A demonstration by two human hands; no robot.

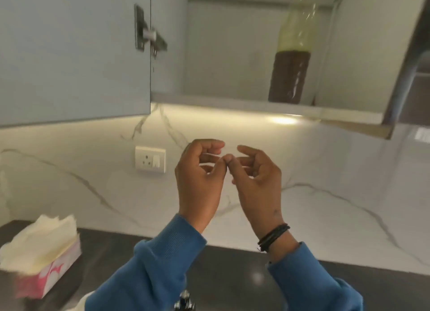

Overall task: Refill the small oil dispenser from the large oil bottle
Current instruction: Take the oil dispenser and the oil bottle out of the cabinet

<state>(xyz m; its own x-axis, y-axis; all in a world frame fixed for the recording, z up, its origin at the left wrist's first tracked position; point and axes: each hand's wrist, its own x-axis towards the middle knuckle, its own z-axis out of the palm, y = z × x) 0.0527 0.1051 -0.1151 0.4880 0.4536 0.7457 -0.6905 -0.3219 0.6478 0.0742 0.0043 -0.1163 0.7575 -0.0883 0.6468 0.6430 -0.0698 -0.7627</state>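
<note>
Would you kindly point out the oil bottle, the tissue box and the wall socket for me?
oil bottle [289, 75]: head view, on its dark lower body, in the open cabinet.
tissue box [50, 275]: head view, on its pink side.
wall socket [150, 159]: head view, on the white faceplate.

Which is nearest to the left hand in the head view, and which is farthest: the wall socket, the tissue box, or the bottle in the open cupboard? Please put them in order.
Measured from the left hand:
1. Wall socket, just to its left on the marble wall.
2. Bottle, up and to the right, standing on the cupboard shelf.
3. Tissue box, far down-left on the dark counter.
</note>
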